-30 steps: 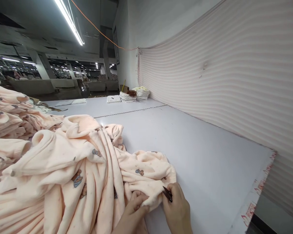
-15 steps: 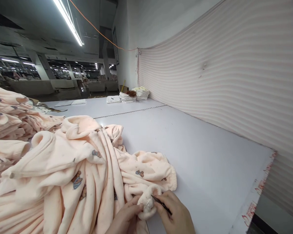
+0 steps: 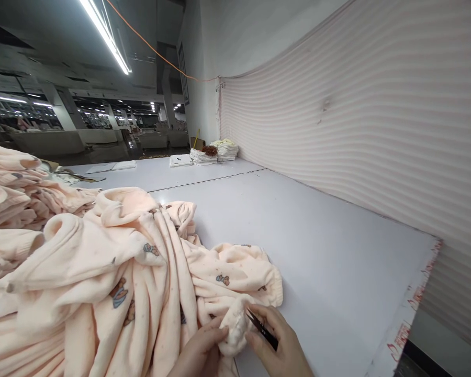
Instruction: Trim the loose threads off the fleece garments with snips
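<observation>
A cream-pink fleece garment [image 3: 141, 262] printed with small bears lies heaped across the near left of the table. At its lower right, my left hand [image 3: 204, 343] pinches a bunched, turned-out cuff [image 3: 233, 327] between thumb and fingers. My right hand [image 3: 277, 340] is closed around small black thread snips [image 3: 264, 330], whose blades point up and left, just right of the cuff. Part of the snips is hidden in my fingers. A ribbed sleeve end [image 3: 275, 288] rests on the table just above my right hand.
More garments of the same fabric [image 3: 11, 183] are piled at the left. Folded white cloth stacks [image 3: 204, 156] stand at the far edge of the grey-white table [image 3: 317, 246]. A striped fabric sheet [image 3: 337, 120] hangs along the right side.
The snips have drawn slightly right, away from the cuff, and their blades now show apart. My left hand keeps its pinch on the cuff. The view has shifted a little.
</observation>
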